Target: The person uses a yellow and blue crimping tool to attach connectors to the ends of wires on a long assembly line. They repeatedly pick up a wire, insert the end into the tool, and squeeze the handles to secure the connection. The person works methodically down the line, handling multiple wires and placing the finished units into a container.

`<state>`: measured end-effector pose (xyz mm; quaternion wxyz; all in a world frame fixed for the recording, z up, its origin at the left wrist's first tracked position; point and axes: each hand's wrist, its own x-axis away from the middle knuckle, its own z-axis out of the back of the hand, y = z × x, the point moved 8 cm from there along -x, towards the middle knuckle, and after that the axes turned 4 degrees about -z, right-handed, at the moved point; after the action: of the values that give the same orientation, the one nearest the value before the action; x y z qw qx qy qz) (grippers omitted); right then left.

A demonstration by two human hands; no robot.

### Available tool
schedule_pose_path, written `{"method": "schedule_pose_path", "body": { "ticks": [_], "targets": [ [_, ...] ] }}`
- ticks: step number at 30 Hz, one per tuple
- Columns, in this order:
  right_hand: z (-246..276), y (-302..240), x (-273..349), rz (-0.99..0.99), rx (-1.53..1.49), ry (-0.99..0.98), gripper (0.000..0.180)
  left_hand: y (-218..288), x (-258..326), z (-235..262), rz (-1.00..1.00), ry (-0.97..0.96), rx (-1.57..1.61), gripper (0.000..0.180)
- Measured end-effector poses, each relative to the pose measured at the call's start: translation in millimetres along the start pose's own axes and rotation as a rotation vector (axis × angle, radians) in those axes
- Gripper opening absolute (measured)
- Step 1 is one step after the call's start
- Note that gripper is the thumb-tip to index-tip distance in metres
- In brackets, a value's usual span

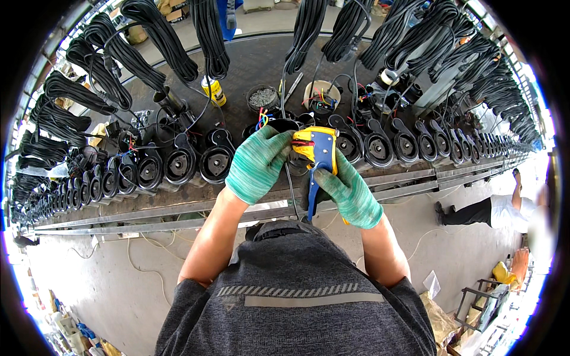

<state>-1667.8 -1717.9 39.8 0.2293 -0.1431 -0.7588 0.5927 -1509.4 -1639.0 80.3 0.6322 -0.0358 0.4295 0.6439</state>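
Observation:
A blue and yellow wire stripper [323, 151] stands over the near edge of the workbench, its handles pointing down toward me. My right hand [351, 193], in a green knitted glove, is closed around those handles. At the yellow jaws is my left hand [256, 165], gloved the same way, with thumb and fingers pinched together; what lies between them is hidden. Thin coloured wires [263, 120] stick up just behind the left glove, beside a dark rounded part [284, 125]. A black cable [290, 188] hangs down between my hands.
Black round housings [179, 165] line the bench edge on both sides. Bundled black cables [208, 44] hang overhead. Behind my hands are a bowl of small metal parts [262, 98], a yellow can [214, 92] and a round container with wires [322, 95]. Another person [496, 212] is at far right.

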Motion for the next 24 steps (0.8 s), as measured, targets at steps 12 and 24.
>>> {"method": "schedule_pose_path", "body": {
  "ticks": [12,24],
  "targets": [
    [1,11,3,0.034,0.041,0.088,0.058,-2,7,-8,0.0,-0.048,-0.025,0.027],
    [33,4,12,0.105,-0.491,0.101,0.06,-46,4,-6,0.379,0.018,0.501,0.022]
  ]
}}
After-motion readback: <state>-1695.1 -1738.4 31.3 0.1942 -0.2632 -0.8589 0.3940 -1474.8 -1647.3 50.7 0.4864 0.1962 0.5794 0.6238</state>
